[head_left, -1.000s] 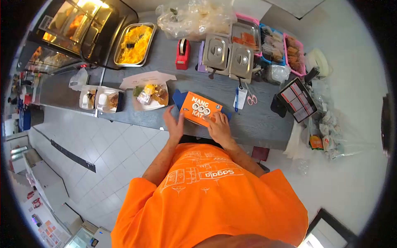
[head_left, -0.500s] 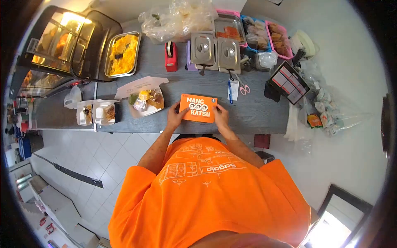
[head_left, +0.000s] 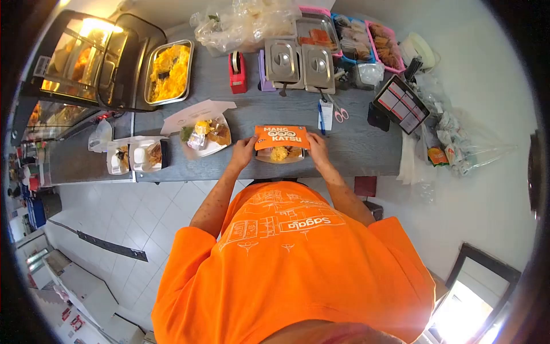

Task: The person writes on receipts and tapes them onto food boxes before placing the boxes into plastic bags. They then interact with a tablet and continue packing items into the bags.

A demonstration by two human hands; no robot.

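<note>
An orange box lid with white lettering (head_left: 281, 137) is partly raised, and yellow food (head_left: 280, 153) shows inside the box below it. My left hand (head_left: 243, 151) grips the lid's left edge. At its right edge my right hand (head_left: 318, 150) has its fingers closed on the lid. Left of the box, an open white box (head_left: 223, 144) holds yellow and brown food and a small wrapped packet. Further left stand two small open boxes (head_left: 118, 159) (head_left: 147, 157) with food in them.
Behind are a tray of yellow food (head_left: 170, 73), a red tape dispenser (head_left: 237, 73), lidded steel containers (head_left: 282, 61) and pink and blue baskets. To the right lie a blue pen (head_left: 321, 118), scissors (head_left: 340, 113) and a tablet (head_left: 401, 107). A glass-fronted warmer (head_left: 80, 57) stands at the left.
The orange lid has tipped up at its near side, and yellow food now shows under it. Both my hands have moved a little with the lid's edges.
</note>
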